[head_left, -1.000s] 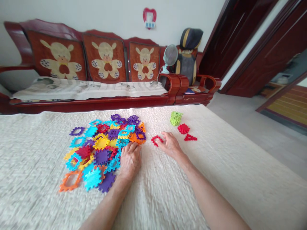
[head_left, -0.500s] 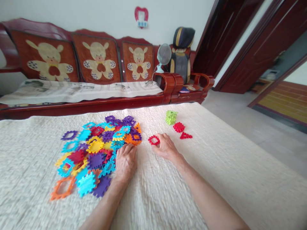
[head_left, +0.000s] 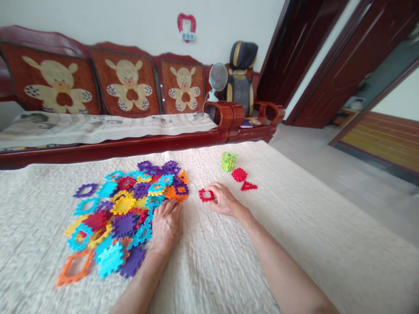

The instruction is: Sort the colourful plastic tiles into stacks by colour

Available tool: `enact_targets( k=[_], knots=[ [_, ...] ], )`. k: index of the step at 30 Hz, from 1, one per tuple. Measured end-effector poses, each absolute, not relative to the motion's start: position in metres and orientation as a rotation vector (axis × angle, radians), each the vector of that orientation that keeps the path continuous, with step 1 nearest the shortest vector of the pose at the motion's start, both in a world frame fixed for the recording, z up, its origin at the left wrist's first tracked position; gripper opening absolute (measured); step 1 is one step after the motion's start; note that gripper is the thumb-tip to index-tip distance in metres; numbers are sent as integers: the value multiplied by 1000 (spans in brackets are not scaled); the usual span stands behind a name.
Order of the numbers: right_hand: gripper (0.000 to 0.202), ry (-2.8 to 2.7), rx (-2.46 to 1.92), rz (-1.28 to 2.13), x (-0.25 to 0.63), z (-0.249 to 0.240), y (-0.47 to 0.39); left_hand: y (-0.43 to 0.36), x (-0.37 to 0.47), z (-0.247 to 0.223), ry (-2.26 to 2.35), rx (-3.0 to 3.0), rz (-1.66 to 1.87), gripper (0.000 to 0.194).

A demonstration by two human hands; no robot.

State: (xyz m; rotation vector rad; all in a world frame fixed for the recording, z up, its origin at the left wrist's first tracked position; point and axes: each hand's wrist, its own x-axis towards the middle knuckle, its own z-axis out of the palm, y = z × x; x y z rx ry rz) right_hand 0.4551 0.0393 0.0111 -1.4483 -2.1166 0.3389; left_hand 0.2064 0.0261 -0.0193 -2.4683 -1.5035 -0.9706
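Observation:
My right hand pinches a red square frame piece by its right edge, just over the cloth. It is a notched plastic building piece with an open middle. My left hand rests at the right side of a mixed pile of notched pieces, its fingers bent and close together. What lies under those fingertips is hidden. Near them are a blue triangle frame and an orange piece. The pile also has purple pieces, yellow pieces and red pieces.
Beyond my right hand stand a stack of green pieces, a small stack of red pieces and a red triangle frame. A cream quilted cloth covers the surface. Behind are a wooden sofa and a fan.
The view has shifted slightly. The red square frame piece has turned a little in my right hand and come slightly nearer me. My left hand stays at the pile's edge.

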Motion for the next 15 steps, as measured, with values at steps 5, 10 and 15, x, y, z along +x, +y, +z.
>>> enact_targets(
  k=[5,10,15],
  knots=[
    [38,-2013,-1414,306,460,17,41,27,204,-23,-1489,-2466,-937,30],
    [36,-1696,-1507,66,494,24,47,27,203,-24,-1504,-2465,-910,31],
    [36,-1320,-1683,-126,537,15,57,24,205,-18,-1539,-2454,-832,35]
  ],
)
